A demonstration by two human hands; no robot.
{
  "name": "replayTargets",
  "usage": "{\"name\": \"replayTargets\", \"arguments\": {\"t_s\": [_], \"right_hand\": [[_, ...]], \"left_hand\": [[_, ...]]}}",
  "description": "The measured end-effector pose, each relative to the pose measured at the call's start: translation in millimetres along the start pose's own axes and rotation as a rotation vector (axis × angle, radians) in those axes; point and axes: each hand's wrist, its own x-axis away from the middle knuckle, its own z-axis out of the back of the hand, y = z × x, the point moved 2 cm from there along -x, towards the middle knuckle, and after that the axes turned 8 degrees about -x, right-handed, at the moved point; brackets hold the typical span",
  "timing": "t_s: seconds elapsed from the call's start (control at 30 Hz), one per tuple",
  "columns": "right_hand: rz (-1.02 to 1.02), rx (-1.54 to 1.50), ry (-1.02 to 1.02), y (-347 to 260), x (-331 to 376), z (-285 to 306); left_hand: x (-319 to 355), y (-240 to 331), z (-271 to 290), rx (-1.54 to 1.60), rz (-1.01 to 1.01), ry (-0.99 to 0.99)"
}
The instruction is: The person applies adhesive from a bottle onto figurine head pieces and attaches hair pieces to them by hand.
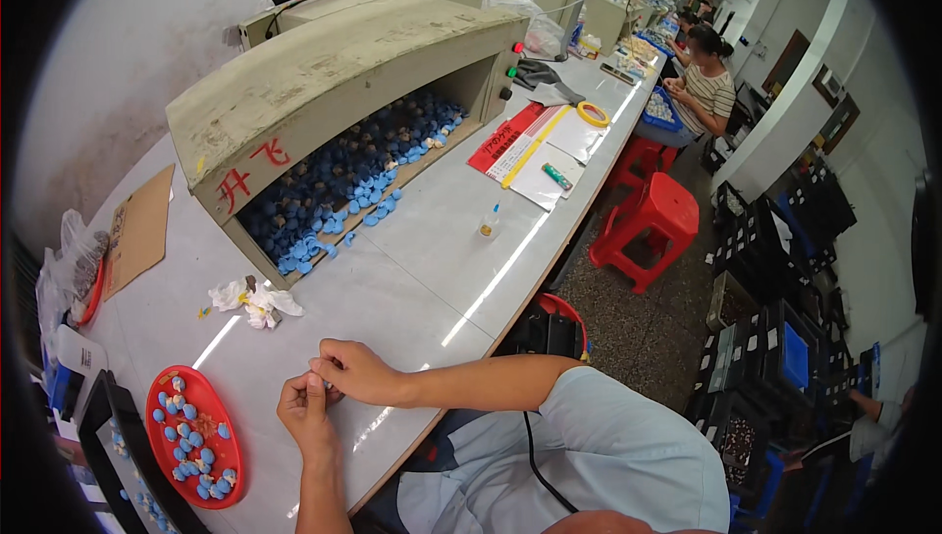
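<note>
Over the grey table, my left hand and my right hand meet with their fingertips pinched together. Whatever sits between the fingers is hidden or too small to make out. Left of them lies a red oval tray holding several small blue pieces, some with pale bits attached. Beyond my hands is a crumpled white tissue. Farther off, a long beige box-shaped housing with an open front covers a large heap of blue shell-like pieces.
A black tray with more blue pieces stands at the far left, near a cardboard sheet. A small bottle, papers and yellow tape lie rightward. Red stools stand beside the table; other people sit farther along.
</note>
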Motion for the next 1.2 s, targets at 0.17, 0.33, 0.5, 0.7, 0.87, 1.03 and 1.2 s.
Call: {"name": "replayTargets", "arguments": {"t_s": [0.17, 0.33, 0.5, 0.7, 0.87, 1.03, 1.2], "right_hand": [[-0.035, 0.003, -0.031, 5, -3, -9], [-0.032, -0.232, -0.003, 1, -2, 10], [-0.291, -0.365, -0.167, -20, 0, 5], [-0.181, -0.268, -0.315, -24, -8, 22], [-0.201, -0.146, -0.404, -27, -11, 36], [-0.213, -0.133, -0.418, -25, -11, 35], [-0.243, -0.145, -0.413, -21, -12, 35]], "left_hand": [[3, 3, 6, -0.015, -0.028, 0.054], [-15, 0, -6, 0.027, -0.086, 0.179], [-10, 1, 2, -0.006, -0.091, 0.136], [-10, 11, 9, 0.144, -0.108, -0.063], [-7, 20, 6, -0.038, 0.081, -0.196], [-9, 17, 8, -0.096, 0.104, -0.179], [-10, 12, 9, -0.082, 0.114, -0.178]]}}
